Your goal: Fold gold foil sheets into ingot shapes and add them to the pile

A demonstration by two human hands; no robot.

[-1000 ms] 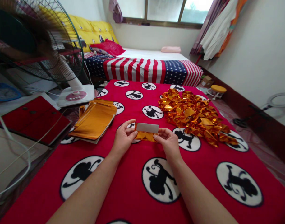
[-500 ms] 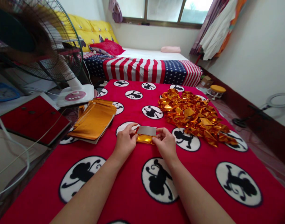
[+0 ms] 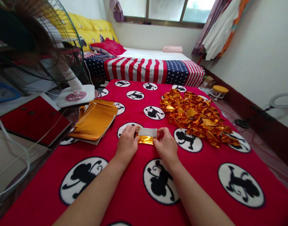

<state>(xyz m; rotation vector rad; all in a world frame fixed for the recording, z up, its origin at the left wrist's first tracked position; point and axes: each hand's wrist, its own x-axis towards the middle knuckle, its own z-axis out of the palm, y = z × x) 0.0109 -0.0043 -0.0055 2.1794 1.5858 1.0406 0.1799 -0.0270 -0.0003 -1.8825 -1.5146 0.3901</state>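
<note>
A small folded piece of gold foil paper with a pale grey inner side showing along its top lies between my hands, low over the red cloth. Its left end is pinched by my left hand. The fingers of my right hand grip its right end. To the left is a stack of flat gold paper sheets. On the right spreads a heap of folded, shiny orange-gold foil pieces.
A fan stands at the left beside a red panel. Behind the cloth is a bed with a striped, starred cover. A yellow stool and a ring-shaped stand are at the right.
The fingers of both my hands have curled slightly at the paper's ends. Its lower gold part looks flatter, and the hands stay in nearly the same place.
</note>
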